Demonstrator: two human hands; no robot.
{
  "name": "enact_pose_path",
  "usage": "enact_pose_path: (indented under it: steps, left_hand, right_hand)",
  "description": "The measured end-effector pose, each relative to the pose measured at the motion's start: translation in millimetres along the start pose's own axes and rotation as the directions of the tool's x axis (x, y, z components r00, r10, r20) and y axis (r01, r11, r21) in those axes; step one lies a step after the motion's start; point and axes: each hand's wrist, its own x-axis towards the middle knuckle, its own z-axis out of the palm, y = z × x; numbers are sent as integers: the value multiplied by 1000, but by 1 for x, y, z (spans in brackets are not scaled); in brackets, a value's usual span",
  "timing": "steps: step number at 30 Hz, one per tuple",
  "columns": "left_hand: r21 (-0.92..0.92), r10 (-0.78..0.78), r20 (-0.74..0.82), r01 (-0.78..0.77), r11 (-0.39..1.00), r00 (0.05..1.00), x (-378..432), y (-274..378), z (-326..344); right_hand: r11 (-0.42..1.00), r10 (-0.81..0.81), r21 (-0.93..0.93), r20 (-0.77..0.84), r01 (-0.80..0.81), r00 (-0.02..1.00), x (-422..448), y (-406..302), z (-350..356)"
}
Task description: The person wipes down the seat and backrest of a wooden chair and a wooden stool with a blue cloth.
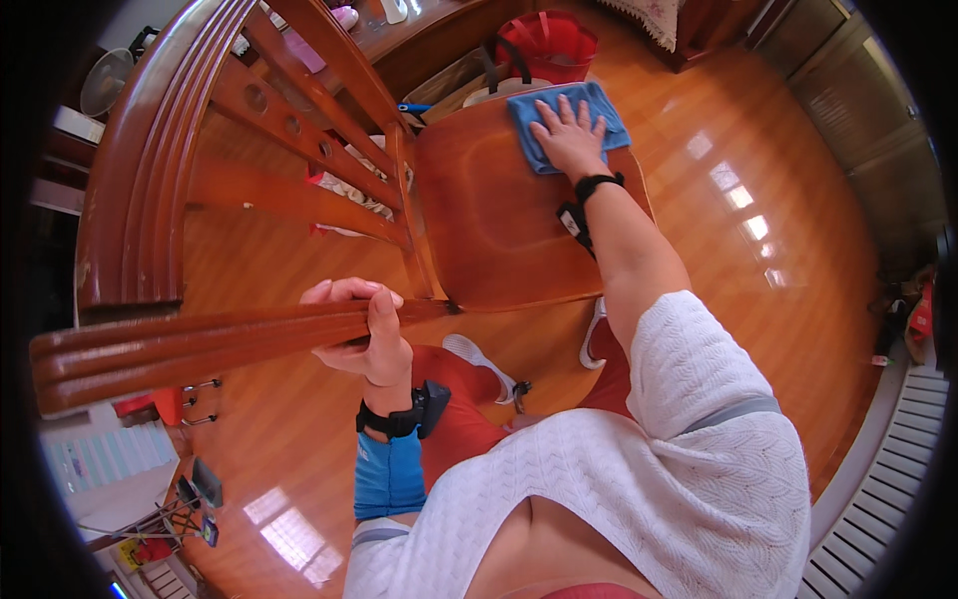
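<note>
A wooden chair with a slatted back stands before me, its polished seat facing up. On the far right corner of the seat lies a folded blue cloth. My right hand rests flat on that cloth with its fingers spread. At the near side of the chair, my left hand is closed around the ridged wooden post of the chair back, thumb on top. Both wrists wear black straps with small devices.
Beyond the seat stand a red bag and a light bag with dark handles. A wooden cabinet is behind them. Metallic doors line the right side, with a white radiator at lower right. A folding rack stands lower left.
</note>
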Motion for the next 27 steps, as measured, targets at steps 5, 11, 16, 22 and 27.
enact_pose_path:
  steps: [5,11,16,22,27]
  left_hand:
    - [5,-55,-29,55,998,998,8,-3,0]
    - [-20,-52,-58,51,998,997,17,-27,10]
    - [-91,-119,-79,111,990,990,22,-27,14]
    - [-105,-138,-72,130,986,988,22,-31,22]
    - [-41,-72,-30,71,997,997,28,-33,19]
  right_hand:
    - [987,148,-55,-24,-149,989,-43,30,-6]
    - [978,174,-118,5,-173,985,-67,10,4]
    - [997,10,-80,129,0,992,-87,-49,7]
    - [962,-272,27,140,271,952,-131,-101,12]
    - [812,-583,56,24,581,812,-168,-88,6]
